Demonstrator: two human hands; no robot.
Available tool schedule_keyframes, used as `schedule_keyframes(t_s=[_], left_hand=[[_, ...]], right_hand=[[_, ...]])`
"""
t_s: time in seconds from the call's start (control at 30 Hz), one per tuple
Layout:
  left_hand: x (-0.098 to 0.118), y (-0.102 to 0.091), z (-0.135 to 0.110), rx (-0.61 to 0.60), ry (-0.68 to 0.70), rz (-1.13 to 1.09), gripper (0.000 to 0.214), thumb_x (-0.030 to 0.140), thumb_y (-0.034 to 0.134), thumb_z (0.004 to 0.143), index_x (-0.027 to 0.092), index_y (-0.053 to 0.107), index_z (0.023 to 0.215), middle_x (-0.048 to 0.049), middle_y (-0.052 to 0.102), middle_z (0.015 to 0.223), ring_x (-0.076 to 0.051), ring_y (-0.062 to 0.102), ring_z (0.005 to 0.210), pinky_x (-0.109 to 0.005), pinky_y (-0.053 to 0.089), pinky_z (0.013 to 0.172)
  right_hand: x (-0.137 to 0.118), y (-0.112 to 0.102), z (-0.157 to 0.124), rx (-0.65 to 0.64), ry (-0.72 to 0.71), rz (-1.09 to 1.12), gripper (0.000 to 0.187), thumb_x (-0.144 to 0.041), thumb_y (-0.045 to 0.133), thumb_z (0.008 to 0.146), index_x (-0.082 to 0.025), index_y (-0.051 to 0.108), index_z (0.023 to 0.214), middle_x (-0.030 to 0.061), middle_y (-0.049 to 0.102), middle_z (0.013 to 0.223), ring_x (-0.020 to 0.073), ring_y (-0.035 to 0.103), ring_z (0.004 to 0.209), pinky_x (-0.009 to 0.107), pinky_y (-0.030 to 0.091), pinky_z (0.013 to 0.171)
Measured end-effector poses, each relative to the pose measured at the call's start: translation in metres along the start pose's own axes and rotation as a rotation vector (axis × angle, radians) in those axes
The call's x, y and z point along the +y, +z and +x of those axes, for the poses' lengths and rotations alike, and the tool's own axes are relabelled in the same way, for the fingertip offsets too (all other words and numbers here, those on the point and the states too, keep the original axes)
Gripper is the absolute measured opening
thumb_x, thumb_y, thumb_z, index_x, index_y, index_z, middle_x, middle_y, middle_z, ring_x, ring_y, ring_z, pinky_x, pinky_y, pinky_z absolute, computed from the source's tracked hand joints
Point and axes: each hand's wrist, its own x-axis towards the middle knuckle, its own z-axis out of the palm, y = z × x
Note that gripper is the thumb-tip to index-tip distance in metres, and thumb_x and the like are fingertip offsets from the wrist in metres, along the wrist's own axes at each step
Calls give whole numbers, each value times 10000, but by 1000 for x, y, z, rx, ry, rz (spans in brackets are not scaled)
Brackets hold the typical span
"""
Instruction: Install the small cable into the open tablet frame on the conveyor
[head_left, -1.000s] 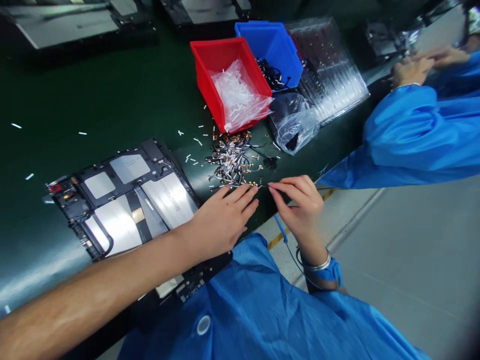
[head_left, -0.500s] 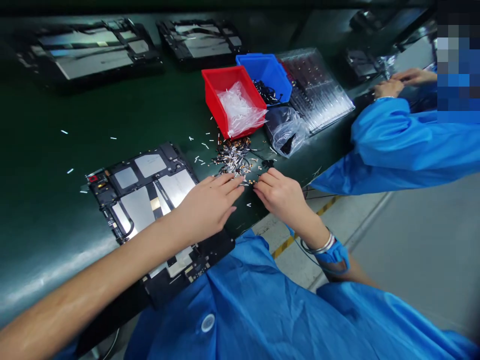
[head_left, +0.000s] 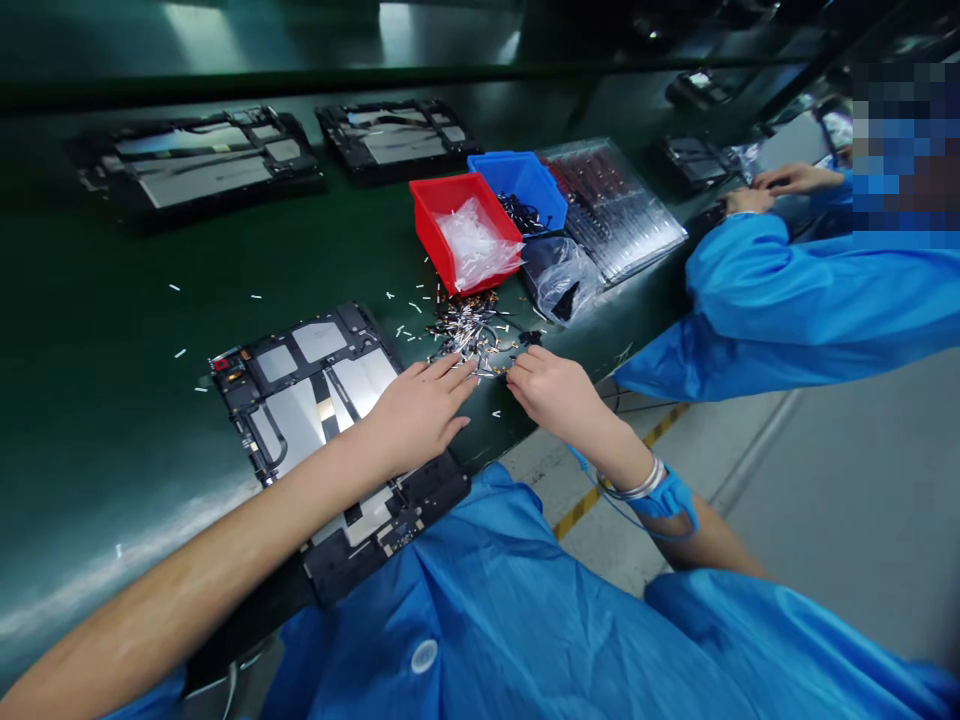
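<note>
My left hand (head_left: 417, 413) lies flat on the dark green belt (head_left: 112, 330), fingers stretched toward a heap of small metal parts (head_left: 469, 330). My right hand (head_left: 555, 390) is beside it, fingers curled and pinched together at the near edge of that heap; what they hold is too small to make out. Left of my hands lies an opened tablet chassis (head_left: 322, 400) with silver plates and black frame, partly under my left forearm.
Behind the heap stand a red bin (head_left: 431, 210) with a clear bag of white pieces, a blue bin (head_left: 529, 175), a crumpled plastic bag (head_left: 566, 285) and a clear tray (head_left: 622, 205). Two more chassis (head_left: 202, 160) lie farther back. Another person's blue sleeve (head_left: 787, 300) is at right.
The view has tilted up and back, showing more of the belt. My right hand moved left onto the heap's edge and closed its fingers; my left hand stayed flat.
</note>
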Motion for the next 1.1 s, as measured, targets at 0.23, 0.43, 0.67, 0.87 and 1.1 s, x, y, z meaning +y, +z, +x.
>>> schedule_keyframes(t_s=[0.23,0.43,0.67,0.87,1.1], left_hand=[[1,-2,0,-18,-12,-14,465,276,461,938,102,475,1369,-129,421,1472,-280,364,1375,-423,391,1027],[0,0,0,-9,-13,-20,463,274,465,932,104,481,1362,-128,417,1474,-285,357,1378,-434,390,1028],[2,-5,-4,32,-12,10,442,280,492,921,122,512,1332,-128,459,1444,-270,417,1340,-393,413,1001],[4,-5,-5,74,-14,-50,447,260,516,903,101,521,1321,-161,467,1429,-289,424,1338,-442,416,1017],[1,-11,-7,228,-99,-444,372,97,484,844,57,584,1199,-185,360,1496,-307,298,1406,-494,323,1100]], right_hand=[[-7,-13,-12,-105,-6,-25,114,-116,600,817,-131,671,729,90,664,715,202,559,752,293,377,604],[-14,-8,-8,-99,69,-15,131,-73,549,820,-126,663,783,102,674,753,209,575,789,294,390,641],[-4,-23,-26,-8,122,-83,160,-59,549,761,-169,612,662,68,642,655,187,562,697,292,349,577],[31,-50,-34,366,162,-145,147,-126,542,793,-195,588,670,34,617,662,173,543,696,277,326,549],[27,-59,3,661,33,36,151,-111,534,845,-187,638,767,34,688,771,158,593,732,266,445,628]])
